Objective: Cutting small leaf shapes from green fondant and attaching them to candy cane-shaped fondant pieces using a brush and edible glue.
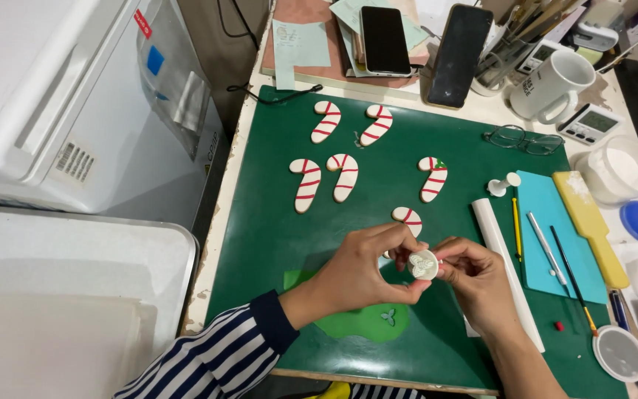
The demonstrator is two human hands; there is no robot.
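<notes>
Head view only. Left hand (363, 270), striped sleeve, fingers curled and pinched around small white round plunger cutter (424, 264), held above dark green work mat (275, 214), near mat centre. Right hand (474, 277) fingertips closed on same cutter from opposite side, touching its rim. Small leaf-shaped relief visible on cutter face.

Candy-cane cookie (408, 219), white with red stripes, just behind hands, partly hidden by left fingers. Five more candy-cane cookies farther back on mat: two at top (326, 122) (376, 125), two mid-left (306, 185) (344, 176), one mid-right (433, 178) with small green bit on top.

Rolled-out green fondant sheet (356, 321) below left wrist, holly-leaf cutout (388, 318) lying on it.

White rolling pin (503, 266) right of hands, passing under right forearm. Teal mat (555, 236) beside it carrying modelling tools; yellow smoother paddle (591, 225) at its right edge. Second small white plunger cutter (503, 183) near teal mat's top-left corner. Glasses (522, 139) on mat's far right. White mug (555, 85), two phones (384, 38) (459, 53) beyond mat's far edge.
</notes>
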